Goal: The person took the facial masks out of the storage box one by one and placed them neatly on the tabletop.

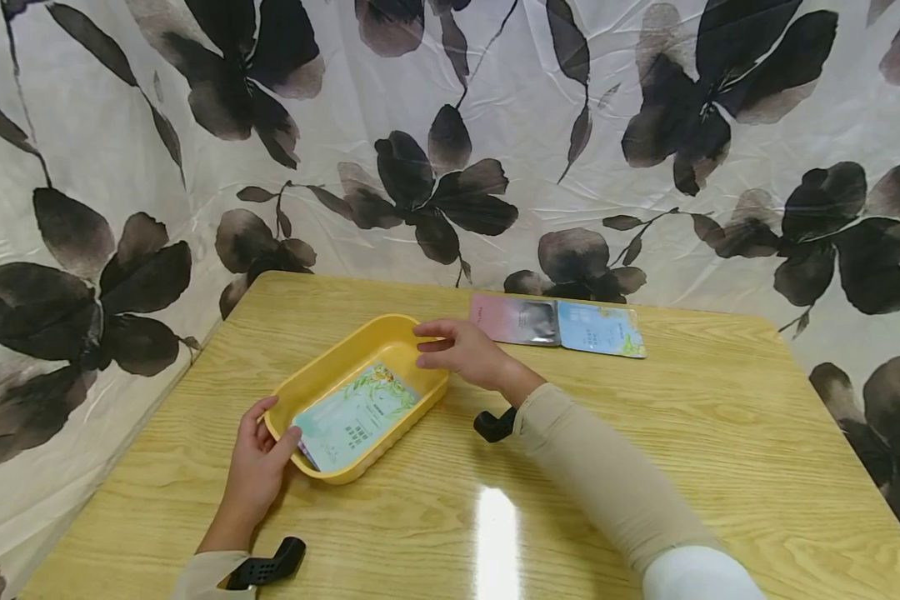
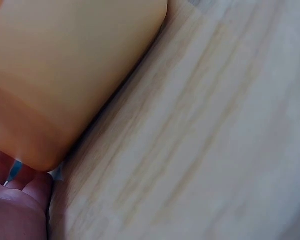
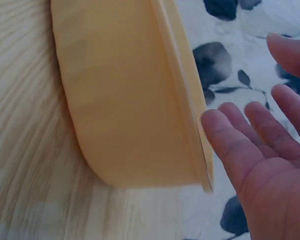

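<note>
A yellow plastic basket (image 1: pixel 412 417) sits slantwise on the table, its smooth side filling much of the right wrist view. Inside it lies a pale green flat packet (image 1: pixel 360 417) printed with leaves, another packet's edge peeking out beneath. My left hand (image 1: pixel 251 462) grips the near left end of the basket, thumb over the rim and fingers round the outside. At the opposite end, my right hand (image 1: pixel 467 354) has its fingers extended over the rim, holding nothing. In the right wrist view its fingertips (image 3: pixel 216 120) are right at the rim.
Toward the table's back edge, a pink and silver packet (image 1: pixel 513 320) lies side by side with a light blue packet (image 1: pixel 598 328). A floral cloth (image 1: pixel 540 167) hangs behind the wooden table (image 1: pixel 690 442). Black wrist cameras are strapped on both arms.
</note>
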Demonstrator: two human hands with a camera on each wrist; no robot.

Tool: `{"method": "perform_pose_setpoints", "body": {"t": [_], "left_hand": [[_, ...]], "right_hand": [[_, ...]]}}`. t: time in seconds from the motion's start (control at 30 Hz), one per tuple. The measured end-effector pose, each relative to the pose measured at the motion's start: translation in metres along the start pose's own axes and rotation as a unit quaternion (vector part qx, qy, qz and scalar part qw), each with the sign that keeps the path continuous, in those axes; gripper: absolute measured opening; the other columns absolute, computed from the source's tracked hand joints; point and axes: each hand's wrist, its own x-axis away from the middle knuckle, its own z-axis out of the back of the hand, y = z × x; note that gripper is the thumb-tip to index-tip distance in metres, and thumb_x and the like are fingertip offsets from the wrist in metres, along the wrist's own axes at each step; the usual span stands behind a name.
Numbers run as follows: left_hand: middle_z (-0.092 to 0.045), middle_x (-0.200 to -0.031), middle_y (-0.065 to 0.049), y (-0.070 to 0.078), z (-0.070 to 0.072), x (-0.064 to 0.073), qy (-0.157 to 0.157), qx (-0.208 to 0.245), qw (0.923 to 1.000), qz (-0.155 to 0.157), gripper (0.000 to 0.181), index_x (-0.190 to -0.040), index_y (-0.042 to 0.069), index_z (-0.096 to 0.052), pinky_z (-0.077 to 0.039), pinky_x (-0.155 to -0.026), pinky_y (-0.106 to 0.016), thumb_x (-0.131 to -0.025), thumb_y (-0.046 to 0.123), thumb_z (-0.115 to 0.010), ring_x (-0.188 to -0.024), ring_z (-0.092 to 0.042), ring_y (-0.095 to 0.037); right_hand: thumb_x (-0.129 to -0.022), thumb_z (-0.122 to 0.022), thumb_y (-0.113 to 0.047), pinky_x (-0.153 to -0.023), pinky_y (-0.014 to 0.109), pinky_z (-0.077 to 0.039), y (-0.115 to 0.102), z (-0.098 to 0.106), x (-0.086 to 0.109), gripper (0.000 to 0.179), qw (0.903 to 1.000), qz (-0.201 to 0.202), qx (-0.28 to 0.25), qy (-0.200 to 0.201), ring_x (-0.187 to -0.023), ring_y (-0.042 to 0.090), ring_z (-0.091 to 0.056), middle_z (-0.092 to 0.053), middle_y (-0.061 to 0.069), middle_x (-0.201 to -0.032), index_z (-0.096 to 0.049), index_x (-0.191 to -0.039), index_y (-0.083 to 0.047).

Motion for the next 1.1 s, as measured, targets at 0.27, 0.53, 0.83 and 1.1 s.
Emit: {"method": "perform_pose_setpoints", "body": {"t": [0.27, 0.53, 0.83, 1.1], "left_hand": [[-0.036, -0.143, -0.033, 0.001, 0.001, -0.001, -0.008, 0.003, 1.0, 0.004, 0.059, -0.15, -0.001, -0.019, -0.046, -0.083, -0.01, -0.103, 0.004, -0.054, -0.108, -0.053, 0.001], [-0.036, -0.144, -0.028, 0.003, -0.002, -0.001, -0.004, 0.003, 1.0, 0.005, 0.056, -0.149, -0.001, -0.02, -0.046, -0.085, -0.01, -0.103, 0.003, -0.053, -0.111, -0.052, -0.001], [-0.033, -0.147, -0.03, 0.003, -0.002, 0.0, -0.013, 0.0, 0.9999, 0.004, 0.059, -0.151, -0.003, -0.017, -0.045, -0.086, -0.01, -0.104, 0.005, -0.052, -0.114, -0.05, -0.003], [-0.033, -0.148, -0.031, 0.003, -0.001, 0.0, -0.007, -0.004, 0.9999, 0.007, 0.059, -0.15, -0.003, -0.018, -0.045, -0.085, -0.009, -0.103, 0.005, -0.052, -0.114, -0.048, -0.003]], "right_hand": [[-0.093, -0.072, -0.008, -0.098, 0.029, -0.048, -0.01, -0.018, -0.015, 0.054, 0.9939, -0.03, 0.084, -0.064, -0.128, 0.03, -0.054, -0.052, 0.013, -0.145, -0.053, -0.143, -0.001], [-0.09, -0.076, -0.013, -0.101, 0.03, -0.045, -0.017, -0.033, -0.026, 0.065, 0.975, -0.091, 0.166, -0.117, -0.125, 0.022, -0.056, -0.048, 0.009, -0.149, -0.048, -0.148, -0.007], [-0.088, -0.078, -0.012, -0.103, 0.032, -0.043, -0.016, -0.042, -0.031, 0.064, 0.9603, -0.13, 0.221, -0.11, -0.135, 0.023, -0.045, -0.051, 0.007, -0.146, -0.051, -0.147, -0.009], [-0.089, -0.078, -0.016, -0.097, 0.028, -0.046, -0.014, -0.047, -0.039, 0.063, 0.9398, -0.151, 0.284, -0.116, -0.132, 0.018, -0.048, -0.054, 0.004, -0.144, -0.052, -0.146, -0.014]]}}
